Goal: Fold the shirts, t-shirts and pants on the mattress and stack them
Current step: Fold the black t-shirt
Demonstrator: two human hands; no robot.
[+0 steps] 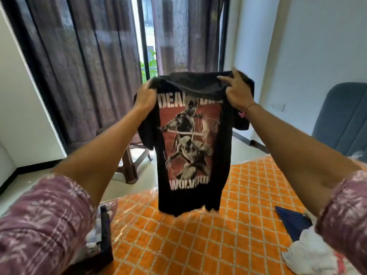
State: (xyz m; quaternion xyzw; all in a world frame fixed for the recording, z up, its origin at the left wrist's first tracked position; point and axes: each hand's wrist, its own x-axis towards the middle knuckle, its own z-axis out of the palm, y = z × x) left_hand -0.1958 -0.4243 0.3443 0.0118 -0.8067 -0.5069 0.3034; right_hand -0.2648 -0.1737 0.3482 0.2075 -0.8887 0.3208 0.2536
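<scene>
We hold the black t-shirt (190, 143) up in the air by its shoulders, above the orange mattress (198, 245), its hem hanging just clear of the cover. Our left hand (146, 97) has its fingers curled tight round the left shoulder seam; our right hand (237, 92) pinches the right shoulder, with the forefinger stretched along the collar edge. The printed side faces us.

The risks from here, as we judge them: the right-hand pinch looks the lighter of the two, so a shake to smooth the cloth could pull that shoulder free and let the shirt drop in a heap. The sleeves hang bunched behind the body and may fold under crookedly when we lay it down. The mattress cover looks glossy, like plastic wrap, so the shirt may slide while we crease it. A blue garment (294, 221) and a white cloth (309, 255) lie at the right edge, near enough to get caught under our forearm.
</scene>
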